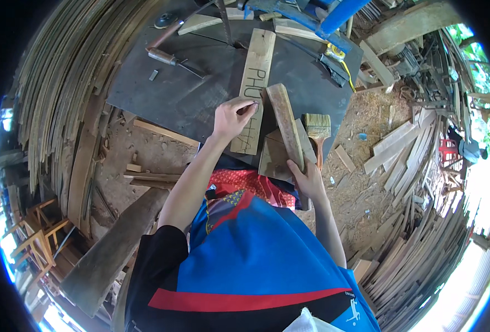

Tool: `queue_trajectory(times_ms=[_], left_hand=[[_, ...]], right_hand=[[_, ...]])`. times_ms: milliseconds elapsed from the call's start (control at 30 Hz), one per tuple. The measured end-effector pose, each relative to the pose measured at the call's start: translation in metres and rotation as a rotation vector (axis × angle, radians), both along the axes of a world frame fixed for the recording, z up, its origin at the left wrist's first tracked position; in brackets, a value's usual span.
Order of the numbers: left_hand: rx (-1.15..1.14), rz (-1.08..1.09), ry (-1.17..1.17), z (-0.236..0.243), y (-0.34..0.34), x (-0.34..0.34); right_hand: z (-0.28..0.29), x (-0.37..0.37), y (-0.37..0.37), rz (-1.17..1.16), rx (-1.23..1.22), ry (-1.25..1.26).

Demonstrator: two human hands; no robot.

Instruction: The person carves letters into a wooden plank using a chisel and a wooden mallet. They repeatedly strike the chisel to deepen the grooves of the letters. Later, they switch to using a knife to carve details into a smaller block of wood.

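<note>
Toward 12 o'clock, my left hand [231,120] pinches, on what I cannot tell, over the lettered plank [254,83]. At 1 o'clock my right hand [310,185] grips a wooden batten [286,124]; slack fingers might let it knock the plank.

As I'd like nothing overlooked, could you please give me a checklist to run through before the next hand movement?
1. Board marked side up: ok; its lettering shows, partly covered by the left hand.
2. Strip in hand: ok; the right hand grips its near end.
3. Something in the left hand's pinch: cannot tell; too small to make out.
4. Brush well away from the right hand: not ok; its handle lies close beside it.
5. Tape measure off the board: ok; it lies to the right, toward the table's far side.
</note>
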State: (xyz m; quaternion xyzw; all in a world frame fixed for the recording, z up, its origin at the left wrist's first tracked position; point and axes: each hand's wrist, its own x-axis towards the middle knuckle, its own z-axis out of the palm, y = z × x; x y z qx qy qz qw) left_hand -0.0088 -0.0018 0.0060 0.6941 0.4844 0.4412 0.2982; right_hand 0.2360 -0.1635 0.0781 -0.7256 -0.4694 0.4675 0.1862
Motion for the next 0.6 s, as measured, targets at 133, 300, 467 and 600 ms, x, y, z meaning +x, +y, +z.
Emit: queue_trajectory(times_ms=[133, 300, 467, 600], left_hand=[[-0.006, -0.023, 0.020, 0.003, 0.003, -0.001], [0.011, -0.061, -0.006, 0.002, 0.007, -0.001], [-0.034, -0.073, 0.033, 0.003, 0.007, -0.002], [-0.040, -0.082, 0.025, 0.001, 0.009, -0.003]], right_hand=[[-0.001, -0.005, -0.001, -0.065, 0.008, 0.004], [0.000, -0.002, -0.001, -0.099, 0.003, 0.033], [0.005, -0.003, 0.002, -0.107, 0.000, 0.040], [-0.004, -0.003, -0.001, -0.096, 0.057, -0.012]])
